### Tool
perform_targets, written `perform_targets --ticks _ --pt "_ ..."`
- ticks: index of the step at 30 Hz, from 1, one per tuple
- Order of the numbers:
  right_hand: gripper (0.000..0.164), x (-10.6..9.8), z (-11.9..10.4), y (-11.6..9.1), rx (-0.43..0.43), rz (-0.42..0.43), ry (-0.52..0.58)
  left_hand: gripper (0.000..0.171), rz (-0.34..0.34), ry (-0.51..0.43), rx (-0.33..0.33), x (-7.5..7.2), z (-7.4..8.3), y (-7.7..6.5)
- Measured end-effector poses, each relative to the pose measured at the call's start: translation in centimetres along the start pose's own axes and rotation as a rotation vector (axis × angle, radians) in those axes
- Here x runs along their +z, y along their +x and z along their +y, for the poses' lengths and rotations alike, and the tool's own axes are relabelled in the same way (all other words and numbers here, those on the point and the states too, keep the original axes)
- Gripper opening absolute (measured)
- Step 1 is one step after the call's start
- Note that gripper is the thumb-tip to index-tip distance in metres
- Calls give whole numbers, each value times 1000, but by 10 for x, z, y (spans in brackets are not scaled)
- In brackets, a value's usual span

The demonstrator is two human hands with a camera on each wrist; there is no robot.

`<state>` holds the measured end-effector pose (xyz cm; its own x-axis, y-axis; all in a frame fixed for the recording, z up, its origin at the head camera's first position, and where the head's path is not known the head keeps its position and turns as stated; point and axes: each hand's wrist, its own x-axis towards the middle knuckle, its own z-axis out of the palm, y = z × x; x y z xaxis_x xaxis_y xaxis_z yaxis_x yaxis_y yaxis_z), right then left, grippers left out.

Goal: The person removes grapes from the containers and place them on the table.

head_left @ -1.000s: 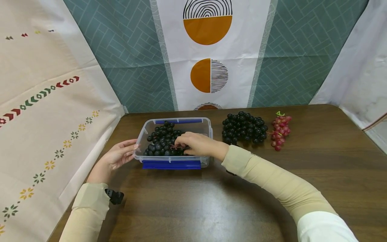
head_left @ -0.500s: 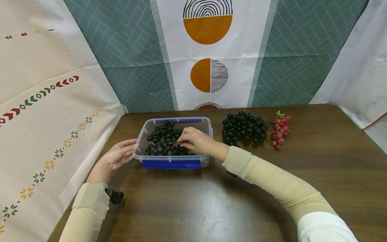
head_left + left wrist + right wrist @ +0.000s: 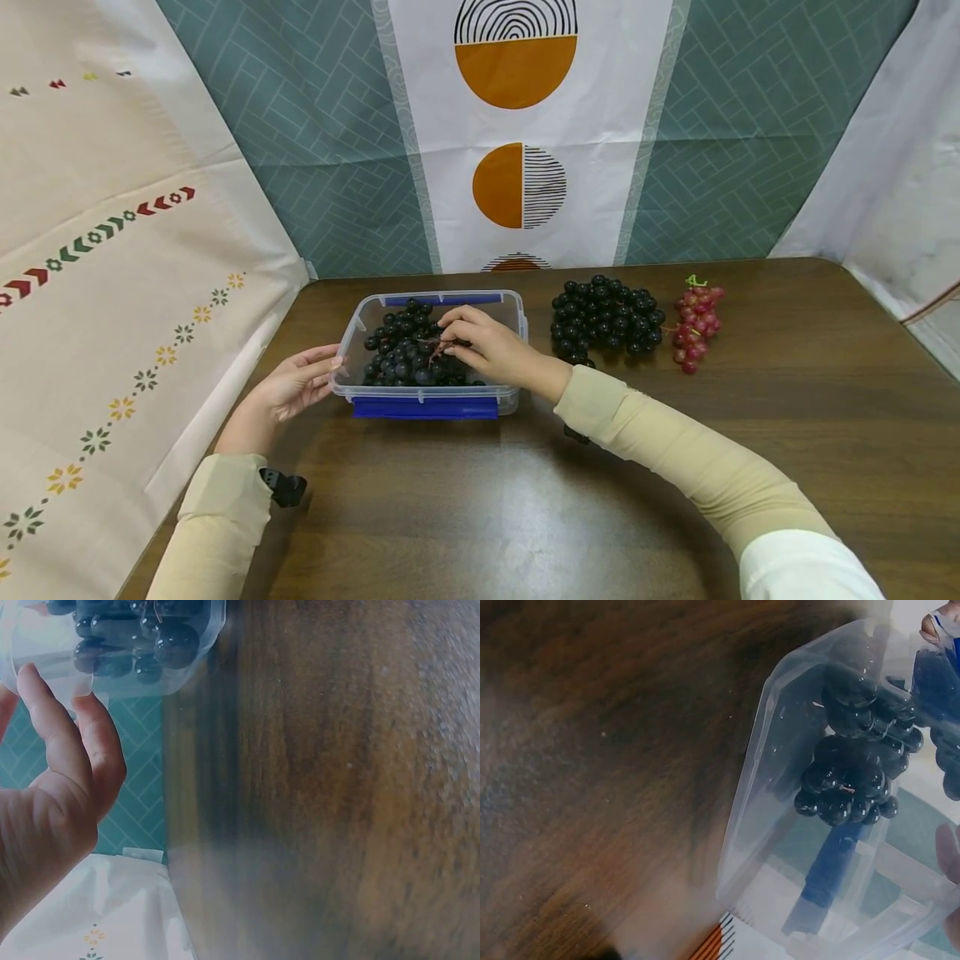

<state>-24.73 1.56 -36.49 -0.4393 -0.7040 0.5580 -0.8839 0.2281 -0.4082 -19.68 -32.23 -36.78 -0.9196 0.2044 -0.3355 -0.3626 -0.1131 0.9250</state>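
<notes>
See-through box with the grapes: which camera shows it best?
The head view: the whole see-through box fits in, though the right hand covers a bit. The left wrist view shows only part; the right wrist view shows more, cut off at the right.

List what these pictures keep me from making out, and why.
Head view: the dark grapes directly under the right hand, covered by it.
Head view: the lower part of the lowest printed circle, hidden by the table.
Left wrist view: most of the container, cut off by the top edge.
Right wrist view: most of the right hand, cut off by the right edge.
</notes>
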Motion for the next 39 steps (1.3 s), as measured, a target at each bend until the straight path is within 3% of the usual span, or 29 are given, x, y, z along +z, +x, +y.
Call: perform_targets --ticks 5,13,23,33,39 --pt "7 -1 0 0 20 -36 97 26 -8 3 10 0 -1 0" --pt "4 -4 1 -2 22 0 248 19 -23 -29 22 -1 -2 0" --pt "8 -8 1 -4 84 6 394 16 -33 -42 25 -2 -5 0" --pt "7 -9 -3 0 235 -13 596 19 -29 -21 20 -2 -6 1" --pt "15 -11 -5 2 303 -54 713 26 -38 -15 19 -2 -6 1"
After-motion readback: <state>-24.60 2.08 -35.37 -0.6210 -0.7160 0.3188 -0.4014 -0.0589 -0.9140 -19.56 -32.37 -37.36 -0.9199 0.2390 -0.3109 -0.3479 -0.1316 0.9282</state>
